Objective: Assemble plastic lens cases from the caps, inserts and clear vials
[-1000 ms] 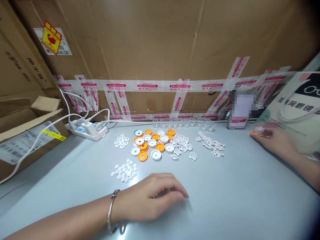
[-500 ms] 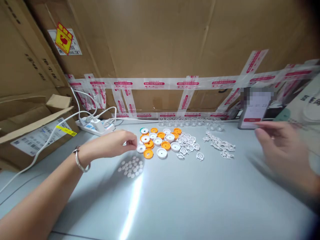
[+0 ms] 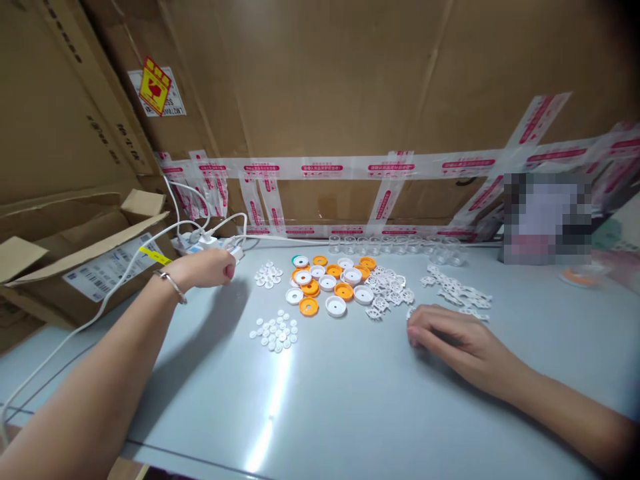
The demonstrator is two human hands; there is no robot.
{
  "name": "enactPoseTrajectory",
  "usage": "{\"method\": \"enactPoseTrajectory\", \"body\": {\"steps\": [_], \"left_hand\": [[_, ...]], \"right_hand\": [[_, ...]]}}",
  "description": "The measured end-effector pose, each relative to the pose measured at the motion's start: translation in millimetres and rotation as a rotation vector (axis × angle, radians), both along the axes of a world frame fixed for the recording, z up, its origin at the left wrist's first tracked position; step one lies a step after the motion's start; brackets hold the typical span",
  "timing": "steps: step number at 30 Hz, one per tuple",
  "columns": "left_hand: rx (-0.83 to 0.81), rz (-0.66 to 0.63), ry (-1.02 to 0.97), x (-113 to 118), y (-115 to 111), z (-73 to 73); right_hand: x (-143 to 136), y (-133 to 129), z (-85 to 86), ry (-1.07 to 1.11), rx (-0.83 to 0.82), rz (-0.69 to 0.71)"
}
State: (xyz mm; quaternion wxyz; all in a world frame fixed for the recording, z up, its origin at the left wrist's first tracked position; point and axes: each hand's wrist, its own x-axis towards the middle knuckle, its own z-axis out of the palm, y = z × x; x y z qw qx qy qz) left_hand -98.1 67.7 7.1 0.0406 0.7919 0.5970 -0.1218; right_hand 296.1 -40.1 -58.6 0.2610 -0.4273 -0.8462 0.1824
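Note:
My left hand (image 3: 213, 268) is closed above the table near the power strip, left of a small pile of white parts (image 3: 269, 274); what it holds, if anything, is hidden. My right hand (image 3: 445, 333) has its fingers curled together over the table, beside the lattice-like white pieces (image 3: 387, 287); whatever lies between its fingertips cannot be made out. Orange and white round caps (image 3: 335, 306) lie in a group at the middle. In front of them, to the left, are small white discs (image 3: 275, 331). More white flat pieces (image 3: 457, 291) lie behind my right hand.
Clear round cups (image 3: 390, 245) line the back edge against a large taped carton (image 3: 320, 87). A power strip (image 3: 235, 249) with white cables and an open cardboard box (image 3: 115, 267) are at the left. A blurred-out phone (image 3: 545, 220) stands at the back right.
My right hand has come from near the phone inward and down to the white pieces. My left hand has moved left from the caps, uncovering the small white pile. The view has shifted slightly.

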Motion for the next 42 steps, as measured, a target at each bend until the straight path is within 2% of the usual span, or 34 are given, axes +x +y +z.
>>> {"method": "enactPoseTrajectory", "body": {"steps": [4,11,19,21,24,26,28,31,34,37,42], "left_hand": [[0.031,-0.057,-0.070,11,6,-7.5],[0.113,-0.190,-0.170,33,3,-10.7],[0.060,-0.216,-0.153,33,6,-23.6],[0.059,-0.204,-0.142,33,5,-19.0],[0.097,-0.215,-0.175,44,-12,-2.4],[0.148,-0.289,-0.310,62,-32,7.9],[0.128,-0.414,-0.453,88,-56,10.2],[0.021,-0.612,-0.555,129,-85,-4.6],[0.018,-0.641,-0.541,155,-96,-29.0],[0.025,-0.628,-0.576,165,-95,-45.5],[0.093,-0.619,-0.705,169,-89,-58.1]], "right_hand": [[8,0,0.1,0.033,-0.058,-0.053],[7,1,1.0,0.049,-0.112,-0.073],[9,1,3.7,0.085,-0.048,-0.074],[9,0,4.9,0.086,-0.038,-0.069],[8,0,6.3,0.084,-0.037,-0.074],[7,0,6.7,0.082,-0.053,-0.091],[6,0,6.7,0.080,-0.076,-0.111],[4,-2,7.0,0.076,-0.113,-0.126],[3,-4,7.8,0.074,-0.141,-0.121],[1,-6,9.0,0.070,-0.162,-0.097],[-4,-8,10.1,0.067,-0.194,-0.065]]}}
